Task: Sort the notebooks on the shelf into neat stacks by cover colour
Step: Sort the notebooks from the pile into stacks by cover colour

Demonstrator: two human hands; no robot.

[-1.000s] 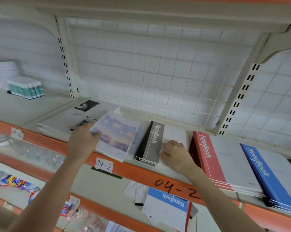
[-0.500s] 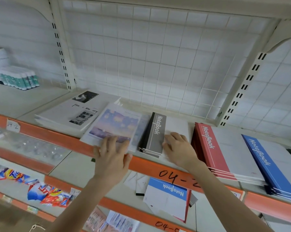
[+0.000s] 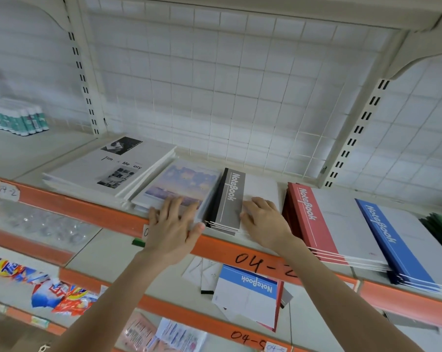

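Shelf [image 3: 87, 207], orange front edge, spans mid-frame.
Right of centre: red notebook stack [image 3: 314, 219], with blue notebook stack [image 3: 392, 245] just beside it, further right.
Left of centre: white photo-cover stack [image 3: 108, 171], with sky-print stack [image 3: 181, 184] touching its right side.
Centre: grey notebook stack [image 3: 231, 199].
Left hand [image 3: 172, 229]: flat, fingers spread, on the sky-print stack's near edge.
Right hand [image 3: 265, 222]: fingers loosely bent, pressing the grey notebook stack's white cover.

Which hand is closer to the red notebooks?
Right. The right hand rests just left of the red notebooks; the left hand presses the sky-picture notebook farther left.
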